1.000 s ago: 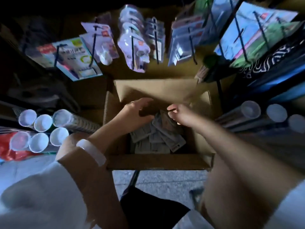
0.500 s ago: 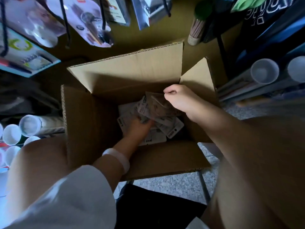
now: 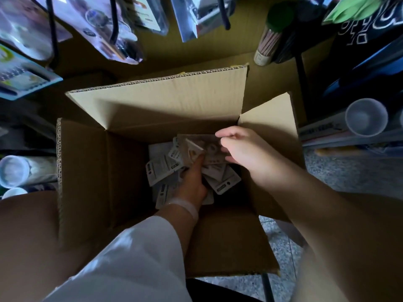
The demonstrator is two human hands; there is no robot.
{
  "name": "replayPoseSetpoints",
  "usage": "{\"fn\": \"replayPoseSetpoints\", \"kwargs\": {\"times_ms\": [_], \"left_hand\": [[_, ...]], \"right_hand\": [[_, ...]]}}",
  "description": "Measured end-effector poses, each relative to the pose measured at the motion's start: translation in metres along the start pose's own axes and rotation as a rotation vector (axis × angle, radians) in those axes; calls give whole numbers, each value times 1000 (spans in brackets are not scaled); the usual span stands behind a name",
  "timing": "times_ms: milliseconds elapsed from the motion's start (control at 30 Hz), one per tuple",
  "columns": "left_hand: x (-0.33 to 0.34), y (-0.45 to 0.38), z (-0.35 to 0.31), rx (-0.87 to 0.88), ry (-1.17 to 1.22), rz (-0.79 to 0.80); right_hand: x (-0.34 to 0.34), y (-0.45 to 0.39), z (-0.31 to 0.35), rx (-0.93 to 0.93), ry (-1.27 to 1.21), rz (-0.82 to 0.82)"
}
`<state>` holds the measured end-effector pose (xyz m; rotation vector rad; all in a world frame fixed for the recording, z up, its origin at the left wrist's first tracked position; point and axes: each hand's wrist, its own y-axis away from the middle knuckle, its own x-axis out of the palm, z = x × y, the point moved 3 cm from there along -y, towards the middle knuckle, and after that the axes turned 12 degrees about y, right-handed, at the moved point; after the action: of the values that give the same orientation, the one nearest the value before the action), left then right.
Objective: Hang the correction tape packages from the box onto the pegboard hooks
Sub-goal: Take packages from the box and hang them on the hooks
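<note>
Right hand [image 3: 244,153] at 1 o'clock of box interior, fingers curled round small stack of correction tape packages [image 3: 205,149], held above loose pile. Left hand [image 3: 194,177] deep in box [image 3: 87,171], thumb pressing up against stack; whether its fingers grip anything, cannot tell. Remaining packages [image 3: 224,184] on box floor, overlapping, fanned.

Advice: square stack, line up hang-holes before lifting toward pegboard hooks [image 3: 114,20] at 11 o'clock.

Packages: flat, thin card, pale, glossy, slippery. Box: corrugated, matte, flaps up.

Left arm: loose white sleeve [image 3: 130,258], pale wristband [image 3: 185,207]. Right arm bare, white sleeve edge bottom-right.
</note>
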<state>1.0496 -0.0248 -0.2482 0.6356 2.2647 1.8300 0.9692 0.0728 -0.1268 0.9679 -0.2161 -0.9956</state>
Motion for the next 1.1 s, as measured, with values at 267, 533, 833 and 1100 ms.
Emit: {"fn": "replayPoseSetpoints", "kwargs": {"times_ms": [267,533,833,1100], "left_hand": [[24,26,-21,-40,33,86],[7,53,-23,-81,121,2],[-27,145,-44,-131,68,160],[-60,209,-66,156,-153,645]], "right_hand": [[2,0,5,2,26,-13],[-7,6,7,68,-29,-18],[-18,63,10,-81,-304,-31],[-14,125,36,-403,349,-87]]}}
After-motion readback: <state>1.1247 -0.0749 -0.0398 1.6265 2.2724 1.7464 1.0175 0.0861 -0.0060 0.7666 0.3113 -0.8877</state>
